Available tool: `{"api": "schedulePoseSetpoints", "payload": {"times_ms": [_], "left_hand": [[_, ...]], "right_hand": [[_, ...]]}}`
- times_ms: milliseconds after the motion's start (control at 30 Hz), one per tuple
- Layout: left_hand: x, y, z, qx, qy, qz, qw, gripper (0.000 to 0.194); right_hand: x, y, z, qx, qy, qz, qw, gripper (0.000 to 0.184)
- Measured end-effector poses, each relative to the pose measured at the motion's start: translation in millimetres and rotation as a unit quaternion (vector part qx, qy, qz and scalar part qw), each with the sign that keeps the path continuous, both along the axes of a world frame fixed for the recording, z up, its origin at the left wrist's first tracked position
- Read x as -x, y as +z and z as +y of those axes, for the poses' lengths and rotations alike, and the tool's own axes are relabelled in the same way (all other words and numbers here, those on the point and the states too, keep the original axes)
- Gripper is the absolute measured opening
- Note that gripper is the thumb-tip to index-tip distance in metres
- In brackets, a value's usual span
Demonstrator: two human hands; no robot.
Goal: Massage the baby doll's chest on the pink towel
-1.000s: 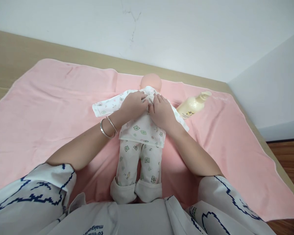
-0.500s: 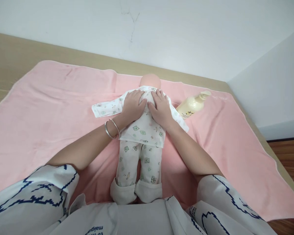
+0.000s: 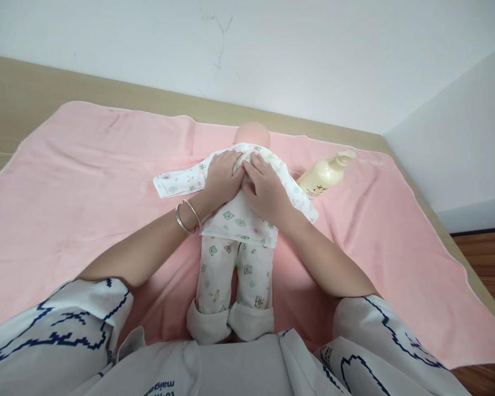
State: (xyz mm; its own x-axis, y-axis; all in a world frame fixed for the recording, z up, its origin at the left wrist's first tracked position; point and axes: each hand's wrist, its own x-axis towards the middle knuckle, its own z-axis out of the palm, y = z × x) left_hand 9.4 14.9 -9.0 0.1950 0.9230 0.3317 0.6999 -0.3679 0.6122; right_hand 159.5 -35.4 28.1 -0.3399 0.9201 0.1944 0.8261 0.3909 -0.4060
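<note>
Fingers slightly apart, empty: left hand and right hand palm-down on one doll's shirt (one bottle nearby).

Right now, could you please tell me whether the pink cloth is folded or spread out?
Spread out: the pink cloth reaches well past the doll on both sides, lightly creased.
</note>
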Motion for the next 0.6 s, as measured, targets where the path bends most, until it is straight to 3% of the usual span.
{"api": "schedulePoseSetpoints", "payload": {"times_ms": [100,200,267,433,600], "left_hand": [[0,-0.1,0,0.003,-0.003,0.004,1.000,0.040],[0,-0.7,-1,0.001,0.009,-0.006,1.000,0.043],[-1,-1.9,-2,-0.006,0.014,-0.015,1.000,0.042],[-1,-4.2,-1,-0.024,0.016,-0.021,0.999,0.036],[1,-3.3,0,-0.011,-0.001,-0.013,1.000,0.039]], "right_hand": [[-7,10.5,-10,-0.074,0.022,0.059,0.995,0.061],[-12,10.9,-10,-0.132,-0.002,0.100,0.986,0.063],[-11,2.0,-2,-0.127,-0.013,0.097,0.987,0.061],[-4,-21.1,18,-0.035,0.001,0.047,0.998,0.053],[-14,-11.5,9,-0.129,0.033,0.098,0.986,0.057]]}}
